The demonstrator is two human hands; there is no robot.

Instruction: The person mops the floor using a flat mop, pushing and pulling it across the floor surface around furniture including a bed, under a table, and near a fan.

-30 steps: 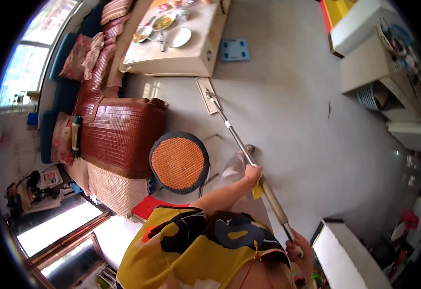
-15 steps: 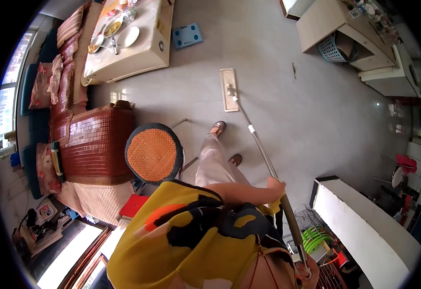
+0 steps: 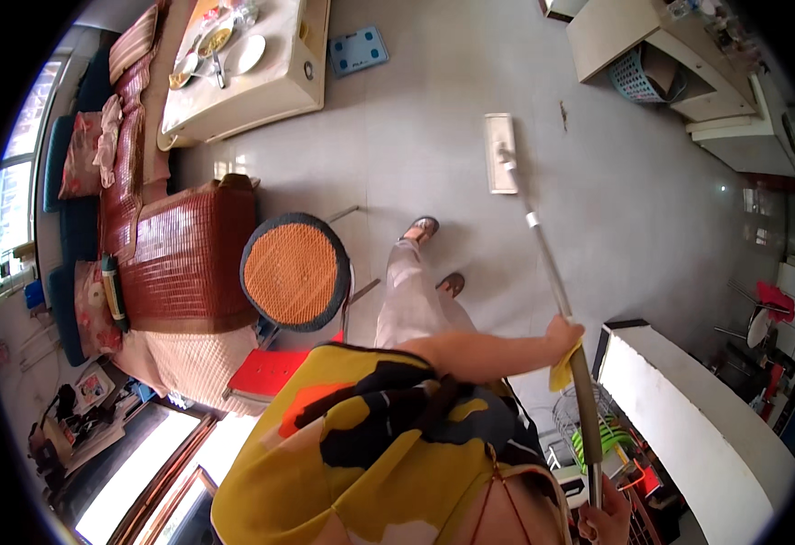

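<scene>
A flat mop lies with its pale rectangular head [image 3: 497, 159] on the grey floor, ahead and right of my feet. Its pole [image 3: 552, 268] slants back toward my right side. Reaching across my body, my left hand [image 3: 563, 338] is closed around the middle of the pole. A piece of yellow cloth [image 3: 565, 369] hangs just under that hand. Lower down, my right hand [image 3: 606, 516] wraps the pole's end near the picture's bottom edge; some of its fingers are hidden.
A round stool with a woven orange seat [image 3: 295, 272] stands left of my legs, beside a red-brown sofa [image 3: 188, 259]. Ahead are a table with dishes [image 3: 234, 113] and a blue scale [image 3: 358, 51]. A white ledge [image 3: 679, 409] lies right. A small dark scrap [image 3: 563, 115] is on the floor.
The mop head has slid right across the floor, slightly away from me. Both hands have moved right with the pole, still gripping it.
</scene>
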